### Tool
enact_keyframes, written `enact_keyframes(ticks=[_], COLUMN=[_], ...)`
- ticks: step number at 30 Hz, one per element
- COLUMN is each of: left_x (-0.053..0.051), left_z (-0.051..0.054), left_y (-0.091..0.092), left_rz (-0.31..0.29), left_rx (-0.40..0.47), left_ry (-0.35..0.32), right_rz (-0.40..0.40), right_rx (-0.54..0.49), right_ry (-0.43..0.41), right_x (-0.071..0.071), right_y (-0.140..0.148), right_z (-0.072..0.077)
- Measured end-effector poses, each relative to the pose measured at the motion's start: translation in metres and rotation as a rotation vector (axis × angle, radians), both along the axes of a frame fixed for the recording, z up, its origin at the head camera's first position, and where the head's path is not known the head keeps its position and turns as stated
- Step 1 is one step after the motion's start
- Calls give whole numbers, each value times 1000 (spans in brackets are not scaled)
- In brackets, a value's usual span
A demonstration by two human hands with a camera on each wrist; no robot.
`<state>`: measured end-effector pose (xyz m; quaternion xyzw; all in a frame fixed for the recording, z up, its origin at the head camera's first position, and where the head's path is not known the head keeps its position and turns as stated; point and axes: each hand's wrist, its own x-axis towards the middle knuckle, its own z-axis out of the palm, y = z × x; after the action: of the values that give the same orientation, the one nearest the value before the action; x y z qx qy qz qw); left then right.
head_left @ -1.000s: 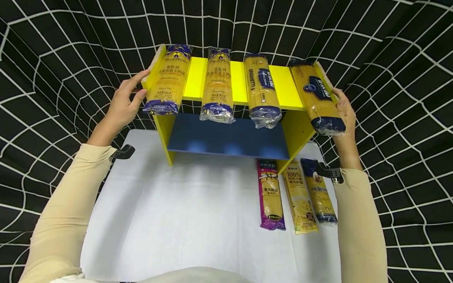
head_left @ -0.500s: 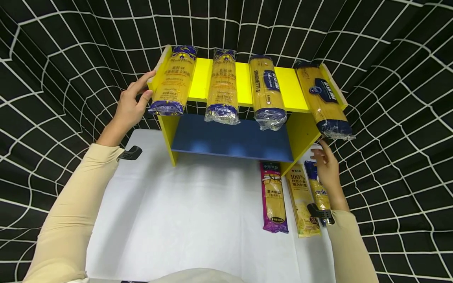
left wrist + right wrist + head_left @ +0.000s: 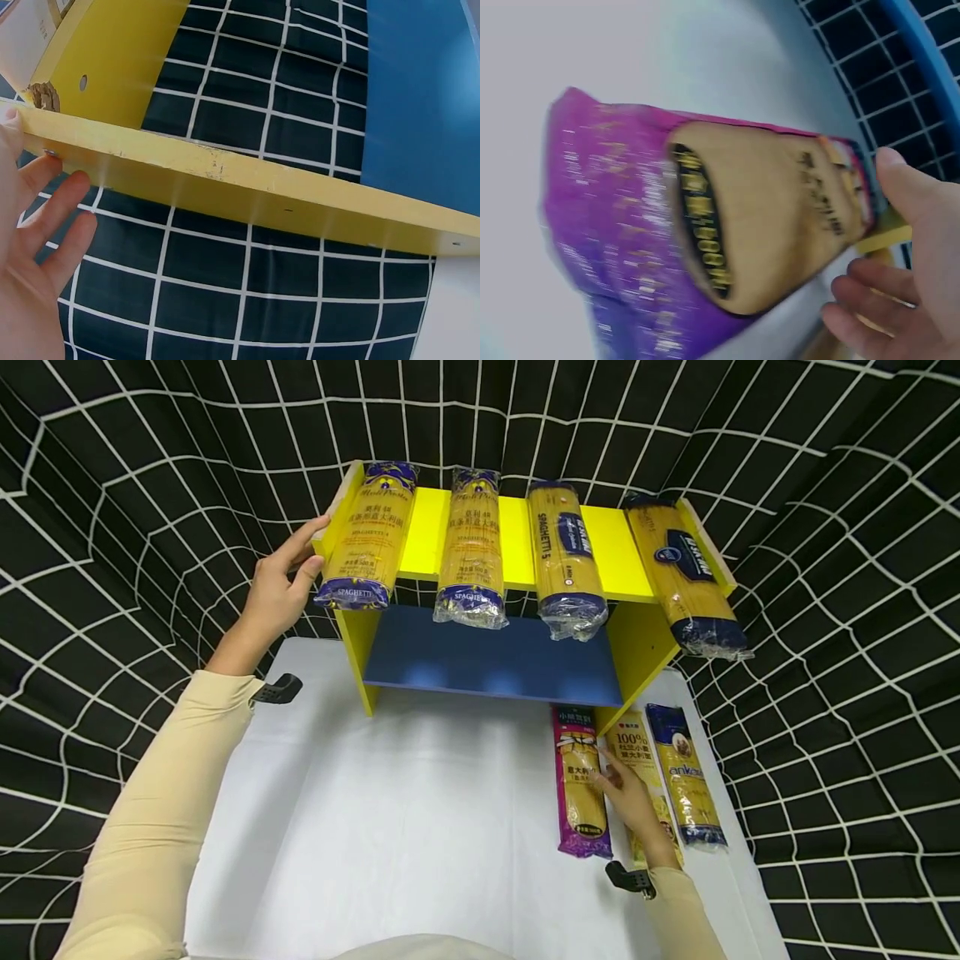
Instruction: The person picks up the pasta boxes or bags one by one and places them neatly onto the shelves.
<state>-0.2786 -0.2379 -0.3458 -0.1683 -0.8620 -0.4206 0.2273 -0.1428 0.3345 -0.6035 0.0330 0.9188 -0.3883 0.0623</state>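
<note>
My left hand (image 3: 276, 587) rests against the upper left corner of a yellow and blue shelf unit (image 3: 420, 535). In the left wrist view its fingers (image 3: 71, 251) are spread along the yellow side panel (image 3: 225, 169). My right hand (image 3: 633, 797) reaches over the table at the right edge of a purple spaghetti pack (image 3: 581, 777). It looks empty, with thumb and fingers apart in the right wrist view. Below that hand lies a pale yellow pasta pack (image 3: 633, 739), partly covered. A blue-ended spaghetti pack (image 3: 686, 777) lies further right.
On the top board sit several spaghetti packs, among them a left one (image 3: 367, 535), a middle one (image 3: 471, 543) and a tilted right one (image 3: 686, 577) overhanging the front. Below is a blue shelf board (image 3: 487, 656). A white cloth (image 3: 412, 793) covers the table; black gridded fabric surrounds it.
My right hand has left the rightmost pack on the top board and moved down and left to the purple spaghetti pack. My left hand stays at the shelf corner.
</note>
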Motion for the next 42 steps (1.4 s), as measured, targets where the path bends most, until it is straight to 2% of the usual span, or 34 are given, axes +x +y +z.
enact_keyframes(ticks=[6,13,18,25,32,42], left_x=[0,0,1,-1,-2,-1], left_z=[-2,-1,0,-2,-3,-3], left_y=[1,1,2,2,2,2], left_rz=[20,25,20,20,25,22], left_rx=[2,6,17,18,15,21], left_ry=[-14,-11,-2,-3,7,22], right_rz=[-4,28,49,118,108,135], right_rx=[0,142,146,60,-114,-295], right_ry=[-76,-110,-118,-160,-315,-337], right_x=[9,4,-2,-13,-20,-17], right_y=[-6,-12,-14,-10,-6,-3], right_z=[-20,-23,-19,-14,-5,-7])
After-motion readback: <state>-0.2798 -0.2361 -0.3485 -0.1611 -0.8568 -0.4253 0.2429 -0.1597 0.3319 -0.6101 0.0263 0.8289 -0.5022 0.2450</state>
